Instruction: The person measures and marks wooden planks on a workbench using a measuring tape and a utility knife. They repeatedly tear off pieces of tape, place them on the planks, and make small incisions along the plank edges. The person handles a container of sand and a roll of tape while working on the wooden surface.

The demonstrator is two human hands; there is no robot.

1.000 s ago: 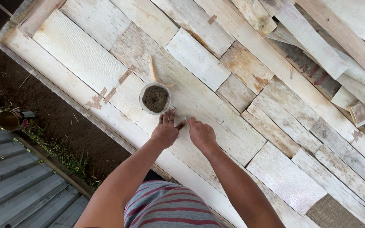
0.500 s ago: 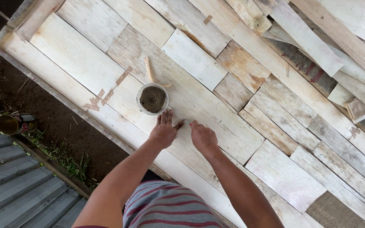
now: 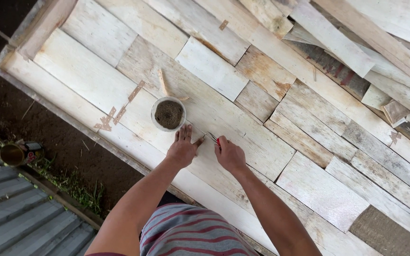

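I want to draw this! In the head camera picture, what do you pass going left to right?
Round yellow tin on the ground → small white bowl of dark grainy stuff → left hand → right hand holding a red-handled tool.

Pale plank surface under a round tub, loose boards, both hands.

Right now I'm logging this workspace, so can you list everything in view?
Wooden planks: many, pale whitewashed, laid side by side across the surface.
Round container: one, white with dark brown contents, just above the left hand.
Red-handled tool: one, small, in the right hand.
Can: one, yellowish, on the ground at far left.
Corrugated sheet: one, grey, bottom left.
Left hand: flat on a plank.
Right hand: gripping the tool.
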